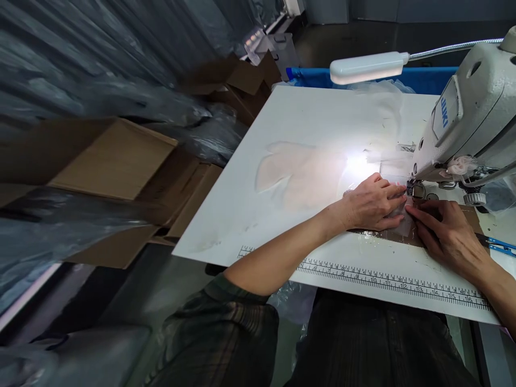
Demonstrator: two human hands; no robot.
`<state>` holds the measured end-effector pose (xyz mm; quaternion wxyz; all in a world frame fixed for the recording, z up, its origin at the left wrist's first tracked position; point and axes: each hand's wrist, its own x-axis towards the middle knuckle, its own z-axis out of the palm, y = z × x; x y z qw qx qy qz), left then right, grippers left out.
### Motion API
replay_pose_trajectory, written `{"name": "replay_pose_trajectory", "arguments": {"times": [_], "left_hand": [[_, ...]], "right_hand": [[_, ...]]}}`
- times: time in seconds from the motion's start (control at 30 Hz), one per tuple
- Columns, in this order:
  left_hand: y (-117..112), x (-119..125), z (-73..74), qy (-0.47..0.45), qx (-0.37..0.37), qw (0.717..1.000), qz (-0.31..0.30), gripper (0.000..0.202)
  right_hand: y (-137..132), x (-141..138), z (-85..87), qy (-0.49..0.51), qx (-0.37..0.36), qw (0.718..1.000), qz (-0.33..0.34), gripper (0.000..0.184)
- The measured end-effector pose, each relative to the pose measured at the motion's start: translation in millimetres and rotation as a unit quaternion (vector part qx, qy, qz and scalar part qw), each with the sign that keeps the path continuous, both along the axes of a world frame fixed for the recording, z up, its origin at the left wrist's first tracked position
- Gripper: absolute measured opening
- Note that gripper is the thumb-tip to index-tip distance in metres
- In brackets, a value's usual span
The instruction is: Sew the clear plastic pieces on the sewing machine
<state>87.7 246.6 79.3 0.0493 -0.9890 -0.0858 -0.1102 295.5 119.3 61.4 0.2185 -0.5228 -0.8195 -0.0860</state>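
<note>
My left hand [374,203] lies palm down beside the presser foot [410,187] of a white sewing machine [467,113]. Its fingers are stretched out over a small piece of sheer, pale fabric [403,227]. On the other side, my right hand [447,231] rests with its fingers apart, one fingertip touching the fabric's edge close to the left fingertips. Brown tape [417,236] covers the table surface under both hands. Part of the fabric is hidden beneath the left hand, and the needle point is too small to make out.
Blue-handled thread snips [502,246] lie right of my right hand. A lamp [368,68] hangs over the white table [226,215], whose front edge carries a printed ruler [374,280]. Pale pinkish sheer material [302,172] lies leftward. Open cardboard boxes [116,156] stand beyond the left edge.
</note>
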Motion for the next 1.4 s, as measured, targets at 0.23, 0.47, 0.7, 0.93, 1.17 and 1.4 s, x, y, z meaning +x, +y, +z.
{"name": "replay_pose_trajectory", "arguments": {"times": [0.23, 0.47, 0.7, 0.93, 1.17, 1.4], "left_hand": [[1.3, 4.3, -3.9, 0.000, 0.011, 0.999, 0.036, 0.049], [2.3, 4.7, -7.9, -0.026, 0.003, 0.998, 0.057, 0.046], [6.0, 0.2, -15.1, -0.134, 0.008, 0.988, 0.073, 0.036], [4.3, 2.3, -13.6, -0.184, 0.015, 0.983, 0.003, 0.025], [-3.6, 3.4, -13.4, -0.131, -0.053, 0.984, -0.107, 0.024], [-1.4, 1.4, -11.2, -0.128, -0.116, 0.980, -0.103, 0.023]], "right_hand": [[-1.2, 2.1, 1.7, 0.014, -0.031, 0.999, -0.005, 0.034], [7.9, 3.4, 0.2, 0.003, -0.039, 0.999, -0.020, 0.039], [4.6, 10.3, 6.2, 0.156, -0.106, 0.981, -0.044, 0.040], [20.5, 27.6, 36.4, 0.267, -0.346, 0.885, -0.160, 0.042], [25.6, 13.0, 34.3, 0.226, -0.264, 0.916, -0.199, 0.030], [17.7, 9.5, 11.4, 0.188, -0.151, 0.960, -0.144, 0.031]]}}
